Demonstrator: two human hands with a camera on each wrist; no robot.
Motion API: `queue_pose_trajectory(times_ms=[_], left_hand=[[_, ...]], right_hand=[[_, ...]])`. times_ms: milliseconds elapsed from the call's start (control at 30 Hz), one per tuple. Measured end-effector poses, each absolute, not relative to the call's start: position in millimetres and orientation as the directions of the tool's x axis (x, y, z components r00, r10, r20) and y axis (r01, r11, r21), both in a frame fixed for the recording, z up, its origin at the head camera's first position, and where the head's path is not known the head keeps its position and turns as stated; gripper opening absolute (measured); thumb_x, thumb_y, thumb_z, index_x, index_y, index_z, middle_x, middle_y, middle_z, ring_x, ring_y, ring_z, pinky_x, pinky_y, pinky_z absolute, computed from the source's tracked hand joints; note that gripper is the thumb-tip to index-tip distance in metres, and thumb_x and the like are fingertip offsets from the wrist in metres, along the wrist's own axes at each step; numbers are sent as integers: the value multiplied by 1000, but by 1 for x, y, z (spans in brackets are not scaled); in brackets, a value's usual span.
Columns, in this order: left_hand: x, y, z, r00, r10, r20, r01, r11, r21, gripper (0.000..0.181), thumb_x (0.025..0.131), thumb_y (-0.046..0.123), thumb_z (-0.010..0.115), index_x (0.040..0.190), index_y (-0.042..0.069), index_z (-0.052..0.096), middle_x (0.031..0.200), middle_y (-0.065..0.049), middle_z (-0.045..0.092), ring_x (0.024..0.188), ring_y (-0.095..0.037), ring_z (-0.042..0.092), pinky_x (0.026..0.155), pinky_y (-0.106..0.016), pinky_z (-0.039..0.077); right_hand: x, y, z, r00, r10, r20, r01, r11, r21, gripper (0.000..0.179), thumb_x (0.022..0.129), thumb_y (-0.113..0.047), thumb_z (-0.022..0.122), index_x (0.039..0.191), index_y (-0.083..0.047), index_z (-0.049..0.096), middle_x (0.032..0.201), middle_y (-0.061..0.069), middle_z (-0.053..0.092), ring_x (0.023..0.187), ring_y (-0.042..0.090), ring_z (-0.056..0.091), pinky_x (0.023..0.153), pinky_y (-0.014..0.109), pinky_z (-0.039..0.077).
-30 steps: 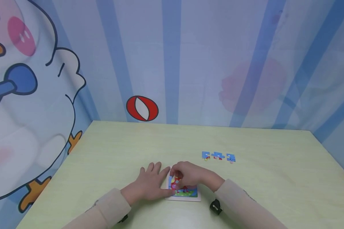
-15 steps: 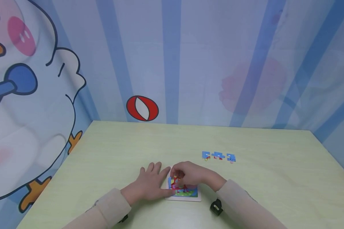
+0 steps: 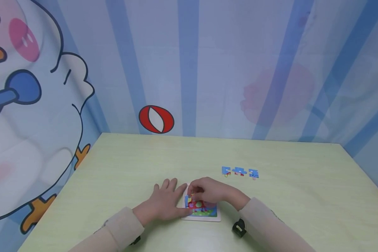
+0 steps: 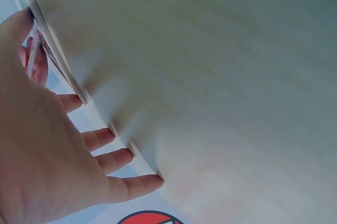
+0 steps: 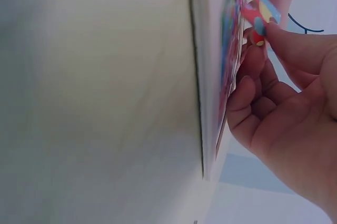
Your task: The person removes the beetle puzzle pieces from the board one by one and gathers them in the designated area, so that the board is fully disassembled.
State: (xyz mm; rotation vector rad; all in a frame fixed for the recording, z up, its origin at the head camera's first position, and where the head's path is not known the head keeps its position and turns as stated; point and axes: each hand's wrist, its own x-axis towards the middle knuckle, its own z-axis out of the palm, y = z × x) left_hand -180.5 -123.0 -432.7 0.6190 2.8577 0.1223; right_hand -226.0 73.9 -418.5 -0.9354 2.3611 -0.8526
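Observation:
A small picture puzzle board (image 3: 204, 220) with a white rim lies on the table, its lower part filled with a red, green and blue picture. My left hand (image 3: 165, 203) lies flat with fingers spread at the board's left side. Its thumb presses on the picture, and in the left wrist view the index fingertip (image 4: 73, 101) touches the board's corner. Over the board's upper left, my right hand (image 3: 209, 190) pinches a puzzle piece (image 5: 261, 12) coloured red, yellow and blue. That piece stands tilted up from the board in the right wrist view. My right hand hides the board's upper right.
Three loose blue puzzle pieces (image 3: 239, 171) lie in a row on the table (image 3: 138, 157), beyond the board and to its right. A printed curtain (image 3: 220, 70) hangs behind the table's far edge. A black wrist device (image 3: 239, 228) shows below the right sleeve.
The right hand's fingers have shifted slightly and the pinched piece has tilted, showing more of the red picture beneath. My left hand has stayed in place.

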Motion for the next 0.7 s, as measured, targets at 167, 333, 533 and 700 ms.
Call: queue_pose_trajectory(times_ms=[167, 333, 533, 700], left_hand=[[-181, -123, -433, -890, 416, -186, 400, 909, 122, 88, 83, 74, 48, 149, 17, 37, 134, -13, 38, 113, -30, 35, 89, -59, 34], [-181, -123, -434, -890, 420, -177, 404, 907, 118, 87, 83, 73, 49, 148, 17, 37, 133, -13, 38, 113, -29, 35, 89, -58, 35], [-180, -123, -433, -891, 419, -175, 400, 906, 135, 87, 83, 72, 50, 148, 16, 38, 138, -15, 38, 116, -31, 35, 92, -61, 34], [-180, -123, -434, -891, 418, -175, 398, 907, 139, 87, 83, 72, 51, 148, 16, 38, 140, -16, 37, 118, -32, 35, 93, -62, 33]], right_hand=[[-227, 78, -417, -679, -710, -185, -407, 574, -711, 9, 96, -12, 58, 97, -18, 64, 83, -6, 61, 72, 10, 55, 68, 27, 46], [-228, 86, -414, -683, -715, -150, -424, 555, -716, 11, 97, -10, 56, 100, -16, 65, 85, -6, 62, 76, 12, 55, 71, 29, 46], [-229, 101, -407, -682, -722, -115, -441, 532, -723, 11, 96, -8, 56, 102, -11, 65, 88, -5, 62, 80, 13, 55, 74, 29, 47], [-230, 116, -403, -712, -693, -109, -422, 547, -723, 9, 96, -11, 58, 102, -10, 65, 87, -3, 61, 80, 15, 54, 73, 29, 47]])
